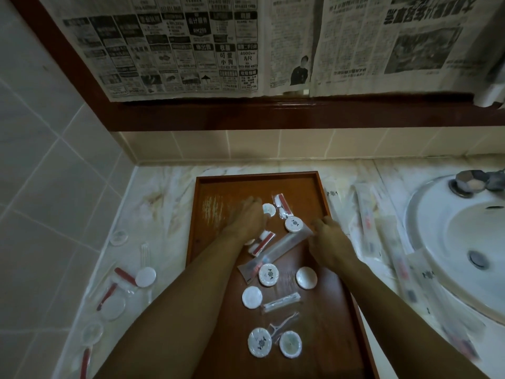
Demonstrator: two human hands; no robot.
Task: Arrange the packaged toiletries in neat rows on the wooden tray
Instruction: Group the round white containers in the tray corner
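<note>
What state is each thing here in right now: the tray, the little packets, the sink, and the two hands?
Tray: on the counter, packets scattered in it, not in rows.
Long sachet: lying slantwise in the tray, its far end at the right hand.
Round packets: flat, sealed, loosely spread.
Left hand: palm down on the tray, fingers straight.
Right hand: fingers curled at the sachet's end.
Sink: dry, drain unplugged.

A bathroom: a white sink [451,242] set in a marble counter [153,192], tiled walls [41,160] around.
</note>
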